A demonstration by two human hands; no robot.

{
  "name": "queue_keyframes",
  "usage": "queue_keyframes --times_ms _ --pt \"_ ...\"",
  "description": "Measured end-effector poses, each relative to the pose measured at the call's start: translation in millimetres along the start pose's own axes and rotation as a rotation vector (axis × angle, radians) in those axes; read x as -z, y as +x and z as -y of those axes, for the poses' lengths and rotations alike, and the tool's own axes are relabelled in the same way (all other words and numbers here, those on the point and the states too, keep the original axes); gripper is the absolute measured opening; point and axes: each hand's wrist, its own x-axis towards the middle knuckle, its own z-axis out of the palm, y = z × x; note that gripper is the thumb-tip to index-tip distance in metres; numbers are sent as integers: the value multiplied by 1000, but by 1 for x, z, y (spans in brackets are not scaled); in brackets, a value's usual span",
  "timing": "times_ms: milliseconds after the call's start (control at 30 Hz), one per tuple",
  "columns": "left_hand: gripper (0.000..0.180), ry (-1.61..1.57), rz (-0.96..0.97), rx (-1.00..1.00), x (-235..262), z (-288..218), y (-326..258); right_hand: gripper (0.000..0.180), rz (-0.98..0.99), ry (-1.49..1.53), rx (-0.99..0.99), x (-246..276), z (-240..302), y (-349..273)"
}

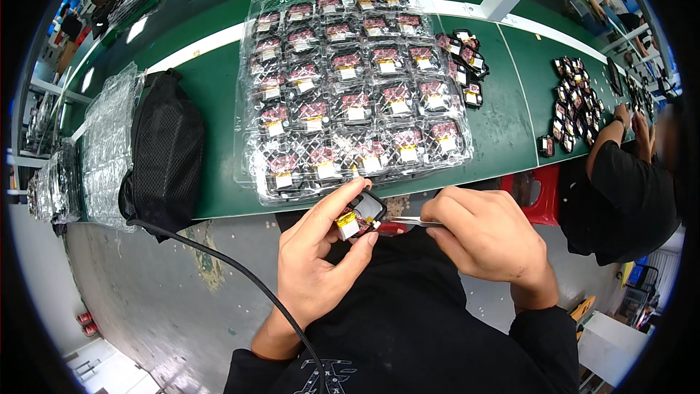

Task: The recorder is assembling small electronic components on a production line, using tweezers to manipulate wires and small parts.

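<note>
Between the fingers and thumb of my left hand (pixel 321 252) is a small black device housing (pixel 373 206), tilted, with a silver-and-yellow battery and reddish circuit parts showing. My right hand (pixel 492 237) is closed around metal tweezers (pixel 410 220), whose tips reach the housing's right edge. Whether the tips grip anything is too small to tell. Just beyond my hands, a clear plastic tray (pixel 251 168) lies on the green table, with rows of similar housings in its pockets.
Loose housings (pixel 472 66) lie right of the tray, and a larger cluster (pixel 576 106) sits farther right by a co-worker (pixel 627 182). On the left are a black mesh bag (pixel 169 146) and clear trays (pixel 109 149). A black cable (pixel 240 268) crosses my left forearm. A red stool (pixel 545 193) stands under the table edge.
</note>
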Motion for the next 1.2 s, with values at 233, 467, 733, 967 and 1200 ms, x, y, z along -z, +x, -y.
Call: queue_keyframes --times_ms 233,467,733,967,1200 --pt "85 52 15 -2 -3 -2 0 25 -235 167 164 -15 13 17" --pt "99 177 -7 -26 -10 -4 -4 24 -288 306 -19 -35 23 24" --pt "99 343 -17 -106 -11 -7 -2 22 -280 309 -100 -39 23 24" --pt "79 89 21 55 -4 -3 1 23 -325 440 -93 -38 18 22" --pt "58 -271 -26 149 -7 0 2 32 -318 463 -77 -31 18 20"
